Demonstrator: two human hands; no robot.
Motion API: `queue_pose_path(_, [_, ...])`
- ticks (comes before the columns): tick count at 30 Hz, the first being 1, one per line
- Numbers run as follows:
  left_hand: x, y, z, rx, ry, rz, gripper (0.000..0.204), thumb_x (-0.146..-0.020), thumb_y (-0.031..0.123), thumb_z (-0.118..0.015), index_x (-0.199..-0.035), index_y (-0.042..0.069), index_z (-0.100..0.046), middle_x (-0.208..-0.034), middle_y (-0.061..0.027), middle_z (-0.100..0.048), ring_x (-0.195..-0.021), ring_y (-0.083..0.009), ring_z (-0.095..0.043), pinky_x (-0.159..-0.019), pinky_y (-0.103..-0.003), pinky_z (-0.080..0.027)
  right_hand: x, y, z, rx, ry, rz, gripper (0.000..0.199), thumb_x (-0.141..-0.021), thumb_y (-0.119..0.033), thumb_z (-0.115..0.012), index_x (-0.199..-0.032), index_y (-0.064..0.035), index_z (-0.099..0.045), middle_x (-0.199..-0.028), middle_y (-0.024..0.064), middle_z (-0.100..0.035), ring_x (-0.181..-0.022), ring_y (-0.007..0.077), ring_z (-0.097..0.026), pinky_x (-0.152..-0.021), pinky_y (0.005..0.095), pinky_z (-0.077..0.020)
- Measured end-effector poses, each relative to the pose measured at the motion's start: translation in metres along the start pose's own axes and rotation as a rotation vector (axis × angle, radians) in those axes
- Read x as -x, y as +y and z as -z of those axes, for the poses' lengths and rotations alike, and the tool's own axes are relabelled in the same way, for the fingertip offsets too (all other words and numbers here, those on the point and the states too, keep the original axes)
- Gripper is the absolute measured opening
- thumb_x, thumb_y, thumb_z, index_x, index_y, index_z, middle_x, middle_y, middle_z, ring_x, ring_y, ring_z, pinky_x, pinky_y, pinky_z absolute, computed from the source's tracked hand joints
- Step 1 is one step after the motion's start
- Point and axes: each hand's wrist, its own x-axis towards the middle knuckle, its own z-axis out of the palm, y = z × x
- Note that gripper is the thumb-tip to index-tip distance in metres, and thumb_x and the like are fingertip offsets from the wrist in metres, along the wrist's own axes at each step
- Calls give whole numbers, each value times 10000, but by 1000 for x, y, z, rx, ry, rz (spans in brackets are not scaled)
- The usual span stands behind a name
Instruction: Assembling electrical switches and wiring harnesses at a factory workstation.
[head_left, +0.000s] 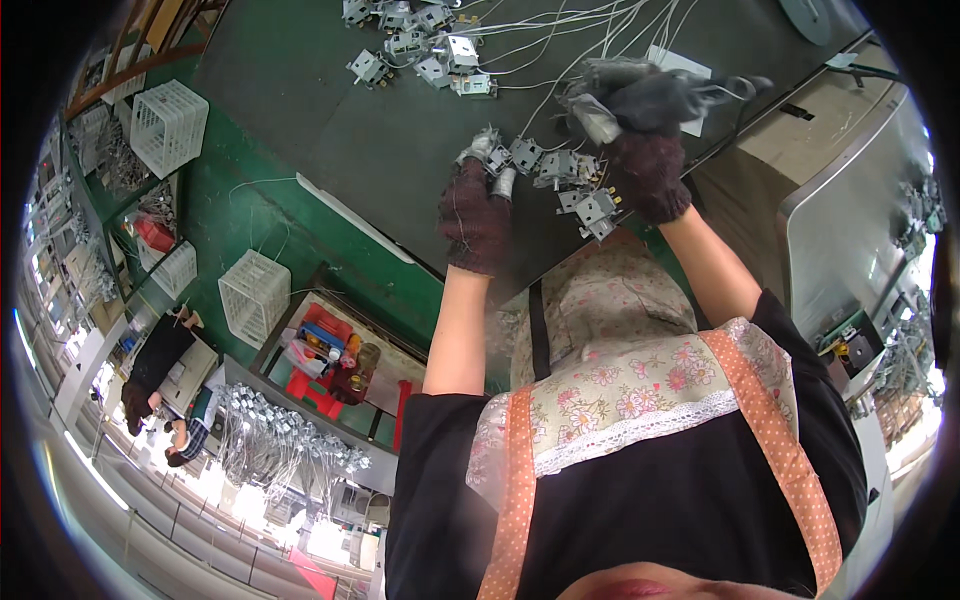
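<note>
My left hand [472, 212], in a dark maroon knit glove with white-wrapped fingertips, is closed on a small metal-cased wired part [498, 158] at the table's near edge. My right hand [648, 165], gloved alike, grips a dark, long-bodied power screwdriver [665, 103]. Motion blurs the tool, and its tip cannot be made out. Between the hands lie several more metal-cased parts [565, 168], some right by the near edge. A heap of similar parts [425, 45] sits farther off, with white wires [570, 22] running from it toward the upper right.
The dark tabletop [290, 70] has a white card [680, 65] under the tool and a round grey disc [806, 18] at the far right. White plastic crates [255, 292] stand on the green floor at left, near a red tray [318, 390]. Two people [160, 365] sit at lower left.
</note>
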Motion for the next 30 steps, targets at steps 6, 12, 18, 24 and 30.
queue_pose_path(6, [1, -4, -4, 48, -16, 57, 461, -802, 161, -724, -1219, 31, -576, -1101, -172, -651, -983, -316, -649, -841, -390, -518, 19, -19, -11, 410, -112, 357, 311, -856, -136, -705, -1144, -54, -619, -1060, 56, -657, -953, 142, -616, -820, 308, -514])
queue_pose_path(12, [1, -5, -5, 78, 30, 23, 352, -813, 120, -701, -1140, 40, -597, -1071, -162, -664, -934, -345, -657, -790, -412, -535, 24, -6, -20, 447, -157, 387, 329, -900, -160, -630, -1217, -76, -603, -1147, 65, -643, -1028, 180, -613, -871, 323, -498])
queue_pose_path(18, [-2, -5, -1, 180, -54, 93, 439, -819, 160, -715, -1208, 15, -574, -1100, -172, -656, -1000, -289, -654, -843, -384, -520, 27, -23, -19, 260, -281, 17, 351, -936, -194, -544, -1272, -103, -588, -1239, 65, -616, -1066, 211, -614, -896, 340, -490])
queue_pose_path(24, [-3, -8, -5, 144, -3, 17, 442, -813, 155, -720, -1203, 9, -573, -1075, -168, -667, -958, -293, -668, -826, -387, -527, 12, -13, -25, 227, -187, 204, 283, -874, -160, -681, -1123, -40, -621, -1019, 68, -664, -864, 140, -642, -767, 282, -529])
queue_pose_path(30, [-4, -5, -3, 133, -27, 21, 433, -799, 155, -728, -1188, 25, -590, -1073, -170, -665, -963, -303, -664, -824, -391, -526, -4, -42, -28, -91, -63, 4, 183, -912, -80, -597, -1081, -26, -643, -1053, 88, -668, -969, 205, -646, -838, 334, -525])
